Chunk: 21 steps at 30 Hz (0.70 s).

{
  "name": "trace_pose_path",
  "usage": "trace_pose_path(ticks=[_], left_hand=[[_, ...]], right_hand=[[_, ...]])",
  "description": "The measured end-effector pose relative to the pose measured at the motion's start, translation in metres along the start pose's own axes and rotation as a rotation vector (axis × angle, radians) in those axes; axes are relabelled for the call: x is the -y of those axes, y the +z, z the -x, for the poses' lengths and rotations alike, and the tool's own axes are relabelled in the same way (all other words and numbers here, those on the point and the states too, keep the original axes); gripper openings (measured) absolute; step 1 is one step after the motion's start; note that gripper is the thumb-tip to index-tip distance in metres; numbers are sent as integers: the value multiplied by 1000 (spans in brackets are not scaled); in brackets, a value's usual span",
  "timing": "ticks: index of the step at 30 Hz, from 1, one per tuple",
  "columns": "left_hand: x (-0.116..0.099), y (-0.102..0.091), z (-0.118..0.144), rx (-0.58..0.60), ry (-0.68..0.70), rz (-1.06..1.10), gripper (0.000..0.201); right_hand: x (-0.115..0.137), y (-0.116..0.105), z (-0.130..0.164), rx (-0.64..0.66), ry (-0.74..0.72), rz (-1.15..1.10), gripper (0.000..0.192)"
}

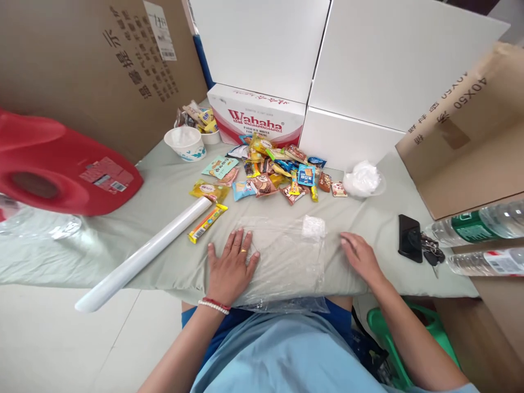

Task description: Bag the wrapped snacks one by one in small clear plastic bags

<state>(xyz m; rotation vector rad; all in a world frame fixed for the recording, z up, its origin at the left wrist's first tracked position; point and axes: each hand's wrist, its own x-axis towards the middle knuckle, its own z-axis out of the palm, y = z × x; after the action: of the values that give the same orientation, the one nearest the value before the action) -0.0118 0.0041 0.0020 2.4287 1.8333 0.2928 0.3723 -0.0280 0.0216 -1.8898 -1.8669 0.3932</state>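
A sheet of clear plastic film [282, 256] lies spread on the tabletop [164, 191] right in front of the person, its near edge hanging over the table's front edge. It is thin and see-through, wrinkled in places, with glare off its creases and the pale green cloth showing through it. A small white crumpled packet [313, 226] sits at its far right corner.

The left hand [232, 267] lies flat and open, palm down, fingers spread, pressing on the left edge of the film; a ring shows on one finger and a red and white bracelet on the wrist. The right hand [360, 255] rests open too, fingers loosely curved, on the cloth just beside the film's right edge, gripping nothing.

Past the film is a heap of small wrapped snacks [278, 172]. A long white roll [143, 254] lies slanted to the left, a yellow snack bar [207, 222] just beside its far end. To the right lie a black phone [410, 238] and keys [432, 254].
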Motion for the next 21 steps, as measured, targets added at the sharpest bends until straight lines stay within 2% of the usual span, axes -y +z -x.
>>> trace_pose_path(ticks=[3,7,9,12,15,17,19,21], left_hand=[[0,-1,0,-2,-5,-11,59],[-1,-1,-1,-3,-15,-35,59],[-1,-2,-1,-1,-30,-46,58],[-2,-2,0,-1,-43,-52,58],[-1,-1,0,-14,-39,-48,57],[-1,0,0,-21,-32,-44,58],[-1,0,0,-21,-25,-44,58],[-1,0,-1,-14,-19,-50,59]], right_hand=[[7,4,-35,-113,163,-58,37],[39,36,-85,44,97,-20,27],[45,44,-103,99,74,-18,17],[28,31,-116,49,147,-41,13],[-7,0,-117,-36,264,28,14],[-21,-18,-118,-100,336,113,16],[-17,-25,-122,-155,336,200,23],[3,-22,-132,-182,248,260,29]])
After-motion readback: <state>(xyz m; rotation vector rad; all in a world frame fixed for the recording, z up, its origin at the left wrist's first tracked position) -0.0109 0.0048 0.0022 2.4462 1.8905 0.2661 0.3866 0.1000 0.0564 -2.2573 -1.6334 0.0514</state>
